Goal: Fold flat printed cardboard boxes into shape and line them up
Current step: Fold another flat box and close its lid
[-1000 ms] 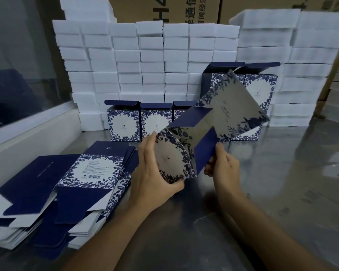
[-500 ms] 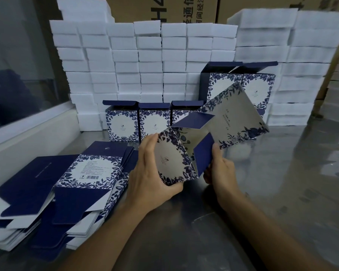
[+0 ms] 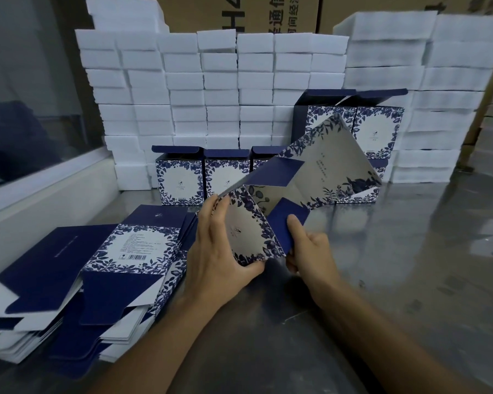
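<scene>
A half-opened blue-and-white floral printed box lies tilted above the steel table, its far end pointing up to the right. My left hand grips its near left panel, thumb underneath and fingers up along the side. My right hand pinches a dark blue end flap at the near end. A pile of flat boxes lies at my left. Folded boxes stand in a row at the back, with taller stacked ones behind the held box.
White foam blocks are stacked in a wall behind the folded boxes, more of them at the right. Brown cartons stand behind. A white ledge with a glass pane runs along the left. Bare steel table surface spreads on the right.
The held box has dropped lower and swung toward the table. My right thumb has slid up along the blue end flap, pressing it inward. My left hand keeps its grip.
</scene>
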